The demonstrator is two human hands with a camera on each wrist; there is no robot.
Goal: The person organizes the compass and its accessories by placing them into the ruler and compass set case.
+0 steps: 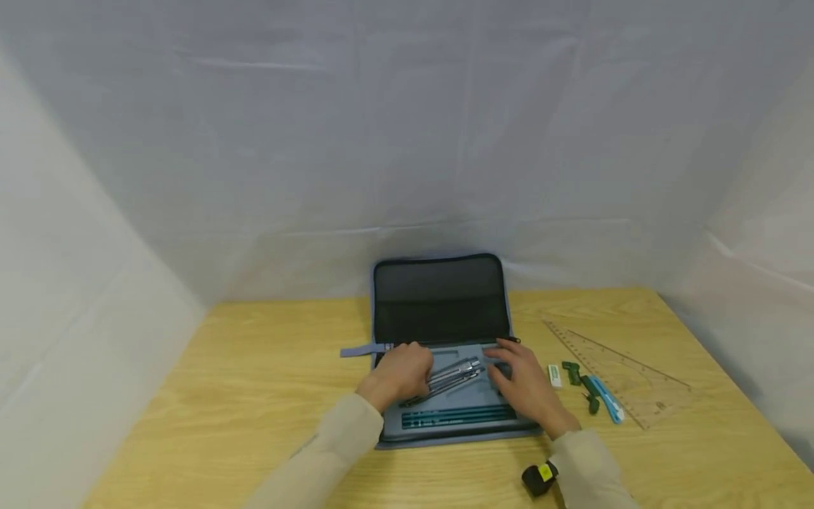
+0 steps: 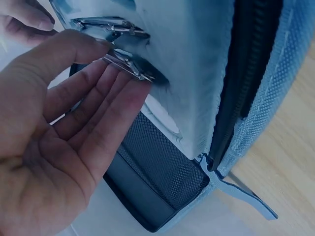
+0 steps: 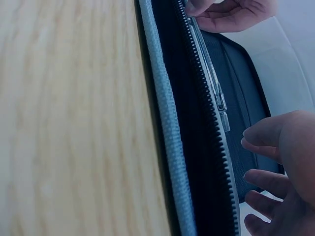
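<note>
A blue-grey zip case lies open on the table, its black mesh-lined lid raised at the back. Over the case's moulded tray, my left hand pinches the end of a silver drawing compass between thumb and fingers. A second silver compass-like instrument lies close alongside it. At the tray's right end hovers my right hand, fingers spread and holding nothing; in the right wrist view its fingertips stand apart from the metal. Several dark green pencils lie in the tray's front slot.
Right of the case lie a white eraser, a green sharpener-like piece, a small dark green item, a light blue cutter and a clear set square. A black object with a yellow label is by the right sleeve.
</note>
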